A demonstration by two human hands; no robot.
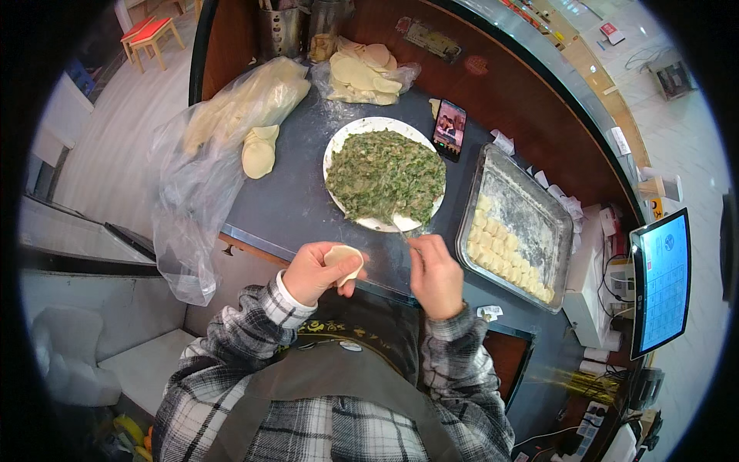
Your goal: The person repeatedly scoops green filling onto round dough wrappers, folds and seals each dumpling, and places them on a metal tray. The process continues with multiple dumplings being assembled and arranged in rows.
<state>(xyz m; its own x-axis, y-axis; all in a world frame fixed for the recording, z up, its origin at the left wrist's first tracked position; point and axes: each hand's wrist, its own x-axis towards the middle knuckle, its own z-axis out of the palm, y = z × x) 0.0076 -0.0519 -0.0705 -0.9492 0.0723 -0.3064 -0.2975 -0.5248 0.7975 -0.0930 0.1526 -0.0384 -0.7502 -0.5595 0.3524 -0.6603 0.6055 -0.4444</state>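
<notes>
My left hand [316,271] holds a round dough wrapper [345,261], its thumb pressed on the near face. In my right hand [436,276] is a thin metal utensil [399,227], its tip at the near edge of the green minced filling [384,170]. Whether it is a spoon or a spatula I cannot tell. The filling is heaped on a white plate [378,124], with bare plate showing at the near rim. To the right, a metal tray [522,173] dusted with flour carries rows of filled dumplings [501,245] along its left and near sides.
A short stack of wrappers [260,151] lies beside a clear plastic bag [199,202] of more dough. Another bagged wrapper pile [366,69] sits at the back. A smartphone [450,130] leans right of the plate. A monitor [661,283] stands far right.
</notes>
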